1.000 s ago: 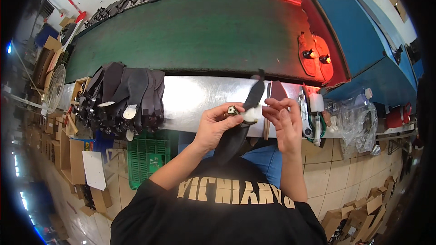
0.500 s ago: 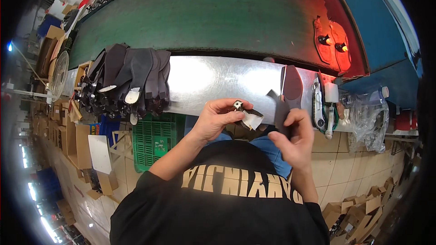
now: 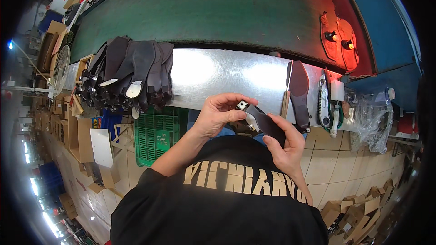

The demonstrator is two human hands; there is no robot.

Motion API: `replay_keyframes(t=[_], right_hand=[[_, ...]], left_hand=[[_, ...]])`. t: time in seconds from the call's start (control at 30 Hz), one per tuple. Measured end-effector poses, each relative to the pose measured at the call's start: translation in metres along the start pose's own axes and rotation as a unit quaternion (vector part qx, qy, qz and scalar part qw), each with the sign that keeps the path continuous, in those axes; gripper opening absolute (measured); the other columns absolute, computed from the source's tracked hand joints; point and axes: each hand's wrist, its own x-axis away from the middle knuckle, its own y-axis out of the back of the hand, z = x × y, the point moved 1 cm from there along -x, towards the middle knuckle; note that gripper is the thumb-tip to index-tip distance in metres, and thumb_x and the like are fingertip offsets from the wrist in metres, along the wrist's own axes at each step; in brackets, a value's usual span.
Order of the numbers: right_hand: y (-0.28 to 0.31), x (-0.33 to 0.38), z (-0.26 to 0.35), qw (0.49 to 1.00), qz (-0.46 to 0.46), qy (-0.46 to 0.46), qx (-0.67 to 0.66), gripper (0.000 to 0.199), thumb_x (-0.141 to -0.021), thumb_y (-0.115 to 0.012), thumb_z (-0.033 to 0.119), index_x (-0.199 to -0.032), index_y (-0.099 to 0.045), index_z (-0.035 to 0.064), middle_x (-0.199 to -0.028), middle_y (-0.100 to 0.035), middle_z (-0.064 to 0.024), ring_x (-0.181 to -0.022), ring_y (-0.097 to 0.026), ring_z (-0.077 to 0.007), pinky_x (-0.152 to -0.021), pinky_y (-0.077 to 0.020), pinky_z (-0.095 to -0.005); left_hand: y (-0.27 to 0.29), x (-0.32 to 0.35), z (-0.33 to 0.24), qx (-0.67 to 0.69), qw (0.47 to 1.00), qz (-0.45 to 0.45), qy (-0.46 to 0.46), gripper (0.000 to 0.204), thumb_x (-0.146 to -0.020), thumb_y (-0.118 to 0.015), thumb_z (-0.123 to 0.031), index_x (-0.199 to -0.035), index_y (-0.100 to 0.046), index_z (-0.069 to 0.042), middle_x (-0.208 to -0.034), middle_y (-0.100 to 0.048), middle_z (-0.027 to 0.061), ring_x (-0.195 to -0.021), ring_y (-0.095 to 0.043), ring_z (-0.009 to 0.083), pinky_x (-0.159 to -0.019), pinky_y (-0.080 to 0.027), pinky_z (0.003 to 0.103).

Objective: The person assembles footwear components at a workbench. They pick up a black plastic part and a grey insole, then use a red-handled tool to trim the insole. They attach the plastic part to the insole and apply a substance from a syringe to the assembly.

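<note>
Dark sole [image 3: 265, 124] held up at the bench's near edge, over the person's lap, both hands on it. Surface smooth, dull; outline long and curved. Whitish patch along one flank, material unclear. At the left end, a small heel block [image 3: 242, 105], its pale squared face pierced by a dark hole. Right hand [image 3: 287, 147] closed on the sole's other end, thumb against fingers. Left hand [image 3: 220, 117] curled, pinching the heel-block end. Fingers cover parts of both ends.

Beyond: green belt [image 3: 204, 9], flat and worn, across the far side. Metal bench [image 3: 204, 77] before it, brushed, bright with glare. Heap of dark soles [image 3: 141, 68], overlapping, on the bench's left, reaching the near edge. Green crate [image 3: 159, 138], slotted plastic, below bench level. Clear bag [image 3: 370, 118], crumpled, far right. Reddish-brown sole [image 3: 299, 90] lies between slim brown-handled tool [image 3: 285, 104] and grey cutter [image 3: 323, 104], blocking the straight way between them.
</note>
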Motion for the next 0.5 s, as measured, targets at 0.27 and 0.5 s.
replay_keyframes(t=[0.27,0.5], right_hand=[[-0.0003,-0.0017,0.0015,0.999,0.009,0.034,0.017,0.042,-0.075,-0.068,-0.002,-0.116,-0.060,-0.0026,-0.104,-0.065,-0.0152,-0.094,-0.064,-0.0221,-0.084,-0.0477,-0.0288],[-0.0013,-0.0006,0.0012,1.000,-0.003,0.028,0.001,0.041,-0.075,-0.068,-0.003,-0.115,-0.061,-0.0028,-0.104,-0.066,-0.0154,-0.093,-0.064,-0.0214,-0.083,-0.0478,-0.0284]], left_hand=[[-0.0059,0.0012,-0.0020,-0.010,1.000,-0.003,0.000,0.032,-0.079,-0.070,0.000,-0.110,-0.064,0.002,-0.110,-0.066,0.0115,-0.092,-0.065,0.0139,-0.083,-0.054,0.029],[-0.0053,0.0010,-0.0017,-0.010,1.000,-0.007,0.004,0.031,-0.078,-0.070,0.001,-0.109,-0.065,0.002,-0.110,-0.066,0.0115,-0.093,-0.065,0.0147,-0.085,-0.053,0.030]])
